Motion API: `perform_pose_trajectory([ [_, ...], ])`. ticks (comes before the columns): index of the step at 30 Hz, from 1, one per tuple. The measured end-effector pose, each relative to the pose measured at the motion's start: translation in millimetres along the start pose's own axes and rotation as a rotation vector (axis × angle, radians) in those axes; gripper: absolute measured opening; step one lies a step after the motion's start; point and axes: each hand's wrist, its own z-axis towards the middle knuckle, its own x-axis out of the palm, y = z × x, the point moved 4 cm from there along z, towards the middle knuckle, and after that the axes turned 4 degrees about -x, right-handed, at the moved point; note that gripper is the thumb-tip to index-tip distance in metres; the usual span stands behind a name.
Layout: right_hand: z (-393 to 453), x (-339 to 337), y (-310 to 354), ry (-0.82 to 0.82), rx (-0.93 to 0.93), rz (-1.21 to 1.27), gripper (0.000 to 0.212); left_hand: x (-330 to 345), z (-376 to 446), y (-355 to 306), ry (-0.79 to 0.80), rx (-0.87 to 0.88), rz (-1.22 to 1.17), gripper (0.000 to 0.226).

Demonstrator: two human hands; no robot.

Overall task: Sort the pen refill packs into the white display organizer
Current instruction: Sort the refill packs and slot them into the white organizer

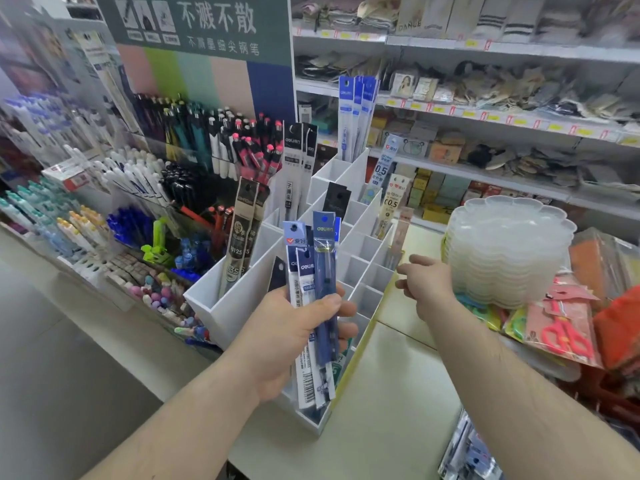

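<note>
From my remote seat, I am watching the left hand [294,327] gripping a fanned bunch of pen refill packs [313,292] upright, fingers and thumb curled round them, over the near end of the white display organizer [221,306]; the blue headers are reading "deli" and one lighter card is showing 爱好. The right hand [427,285] is reaching forward over the pale counter [391,382] just beside the organizer's right wall, fingers relaxed and holding nothing. Further in, grey packs marked "125" are standing in a left compartment, black "deli" packs [299,157] are rising behind them, and cards printed "0.5" are leaning on the right side. Tall blue "deli" packs [356,112] are filling the far corner. A stack of clear scalloped trays [509,247] is sitting to the right. Behind, a green sign [204,26] is reading 不溅不散.
</note>
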Motion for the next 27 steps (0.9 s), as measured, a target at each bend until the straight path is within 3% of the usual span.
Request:
perform_pose_trajectory([
  [7,-97,15,26,0.212,-0.097,0.141,0.014,10,6,6,-0.007,-0.002,0.027,0.004],
  [14,-172,16,40,0.434,-0.176,0.197,0.015,11,2,12,0.010,0.013,0.158,0.016],
  [23,-175,6,34,0.390,-0.217,0.191,0.017,15,-1,16,0.197,-0.100,0.178,0.033],
  [27,-172,-4,31,0.298,-0.243,0.224,0.017,8,-1,18,0.149,-0.109,0.170,0.029],
])
